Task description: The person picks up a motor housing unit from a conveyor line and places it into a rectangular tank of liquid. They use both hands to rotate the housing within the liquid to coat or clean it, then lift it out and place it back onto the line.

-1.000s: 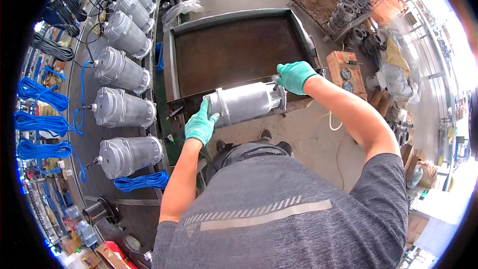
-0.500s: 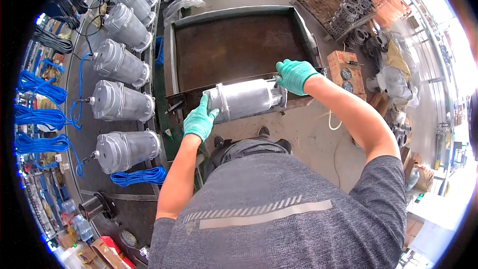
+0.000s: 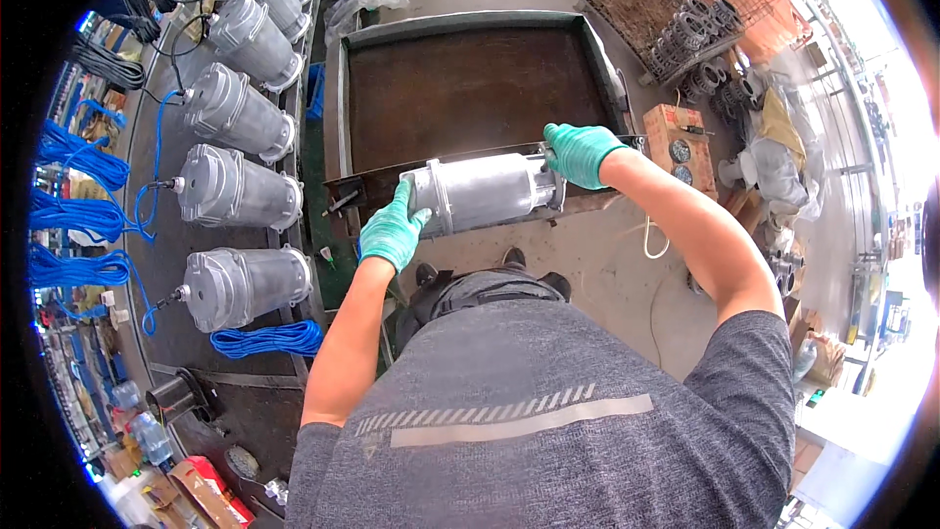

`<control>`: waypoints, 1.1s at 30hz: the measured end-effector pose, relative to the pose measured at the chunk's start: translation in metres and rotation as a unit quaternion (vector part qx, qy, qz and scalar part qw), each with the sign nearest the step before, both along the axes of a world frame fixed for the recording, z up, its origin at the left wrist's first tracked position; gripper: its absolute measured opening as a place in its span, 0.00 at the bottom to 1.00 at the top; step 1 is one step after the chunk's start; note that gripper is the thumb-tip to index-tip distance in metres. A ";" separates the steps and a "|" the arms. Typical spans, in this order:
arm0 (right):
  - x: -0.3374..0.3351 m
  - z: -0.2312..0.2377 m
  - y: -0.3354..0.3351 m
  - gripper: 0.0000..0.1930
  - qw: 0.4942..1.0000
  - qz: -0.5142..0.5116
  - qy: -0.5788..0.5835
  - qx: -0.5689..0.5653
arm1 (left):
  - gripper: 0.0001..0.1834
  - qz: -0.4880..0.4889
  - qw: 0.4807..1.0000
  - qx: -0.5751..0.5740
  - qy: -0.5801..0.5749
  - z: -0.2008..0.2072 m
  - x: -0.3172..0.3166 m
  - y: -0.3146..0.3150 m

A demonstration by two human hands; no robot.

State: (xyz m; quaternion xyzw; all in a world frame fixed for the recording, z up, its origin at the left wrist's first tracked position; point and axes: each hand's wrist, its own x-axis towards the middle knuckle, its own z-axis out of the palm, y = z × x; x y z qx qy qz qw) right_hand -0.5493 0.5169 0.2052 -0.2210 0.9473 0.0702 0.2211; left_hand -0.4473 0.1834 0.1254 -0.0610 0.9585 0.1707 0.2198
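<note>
A silver metal pump motor (image 3: pixel 485 191) lies on its side across the near edge of a shallow metal tray table (image 3: pixel 340 127). My left hand (image 3: pixel 392 228), in a green glove, grips its left end, with the thumb on the near side and the fingers reaching up along the end cap. Gloved the same way, my right hand (image 3: pixel 580 154) is curled at the top of the flanged right end. A small metal bit shows by its fingertips, but what the fingers hold is hidden.
Several similar motors (image 3: pixel 245 284) stand in a row on the left bench, with blue cable coils (image 3: pixel 266 339) beside them. A wire cage (image 3: pixel 627 0) with ring-shaped castings (image 3: pixel 685 29) stands far right. Nearer is a cardboard box (image 3: pixel 668 127). A thin hose (image 3: pixel 654 240) hangs at right.
Both hands keep nearly the same places on the motor; the right hand has shifted only slightly. The view has tilted a little, so the bench motors appear slightly moved.
</note>
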 end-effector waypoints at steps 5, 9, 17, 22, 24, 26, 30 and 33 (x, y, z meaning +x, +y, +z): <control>-0.006 0.008 -0.007 0.15 0.993 0.074 -0.043 0.085 | 0.43 -0.002 1.000 -0.006 -0.002 -0.005 -0.001 -0.001; 0.004 0.009 -0.008 0.17 0.999 -0.038 0.022 0.009 | 0.43 -0.004 1.000 -0.004 -0.016 -0.001 -0.002 -0.001; -0.007 -0.011 -0.003 0.20 0.998 0.014 -0.008 0.061 | 0.43 -0.005 1.000 -0.005 -0.024 0.004 -0.003 0.001; 0.001 -0.004 -0.007 0.20 1.000 0.007 0.020 0.023 | 0.44 -0.002 1.000 -0.005 -0.018 0.000 -0.001 -0.003; 0.009 -0.001 -0.008 0.19 0.996 -0.035 0.070 -0.049 | 0.44 -0.005 1.000 -0.006 -0.008 -0.001 0.000 -0.003; 0.000 -0.001 -0.009 0.18 0.999 -0.037 -0.001 0.001 | 0.43 -0.006 1.000 -0.005 -0.006 0.000 -0.001 -0.002; -0.011 -0.005 -0.004 0.18 0.995 0.050 -0.043 0.079 | 0.43 -0.010 1.000 0.001 -0.002 0.001 -0.001 0.000; -0.007 0.001 -0.010 0.19 0.997 0.006 -0.034 0.069 | 0.43 -0.008 1.000 0.000 -0.003 -0.001 -0.001 -0.002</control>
